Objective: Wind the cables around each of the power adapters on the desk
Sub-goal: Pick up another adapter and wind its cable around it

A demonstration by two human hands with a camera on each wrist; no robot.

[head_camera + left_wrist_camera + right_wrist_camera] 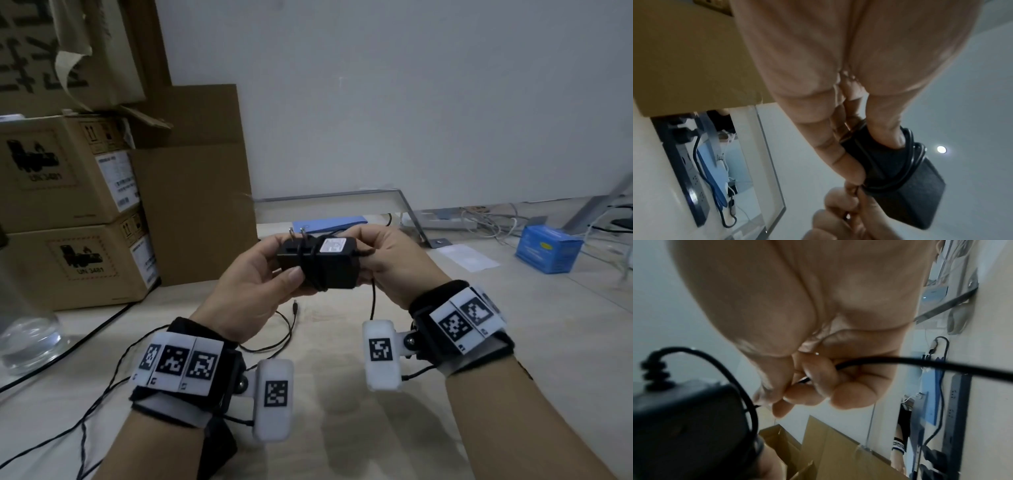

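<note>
While the left hand (253,274) clamps the black power adapter (318,263) above the counter (342,377), thumb pressing the turns already laid around its body, the right hand (387,263) has its fingers (849,386) curled round the cable (373,301) just beside the adapter. Winding looks partly done: several loops sit on the block, and slack trails down to the barrel plug (295,306) lying on the counter. Next, the right hand probably needs to carry the cable round again, keeping it taut.
</note>
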